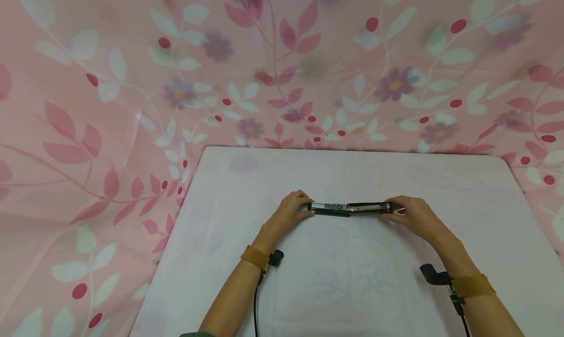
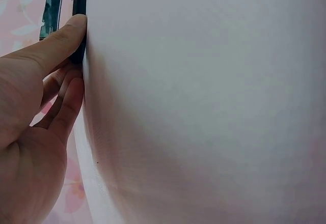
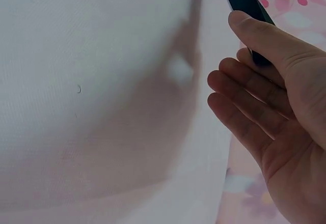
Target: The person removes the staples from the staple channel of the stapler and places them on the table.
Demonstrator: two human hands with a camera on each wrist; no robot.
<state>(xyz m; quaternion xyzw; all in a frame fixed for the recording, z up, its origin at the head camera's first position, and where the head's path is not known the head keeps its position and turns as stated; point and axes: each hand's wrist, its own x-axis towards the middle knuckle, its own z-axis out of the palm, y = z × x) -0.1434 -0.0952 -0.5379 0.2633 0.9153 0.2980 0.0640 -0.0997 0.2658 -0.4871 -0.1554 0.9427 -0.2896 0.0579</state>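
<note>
Head view: a jointed black device (image 1: 330, 209), possibly an opened-out stapler, was spread lengthwise between the left hand (image 1: 291, 209) and right hand (image 1: 411, 212), each pinching one outer end. It lay over the far half of the table (image 1: 339, 273); contact with the surface could not be determined. The step in hand was judged to be handling the opened device; the next move would call for steady support at both ends.

Left wrist view: the thumb pressed the device's near side.

Right wrist view: thumb and forefinger clamped its end, the remaining fingers free below.
</note>
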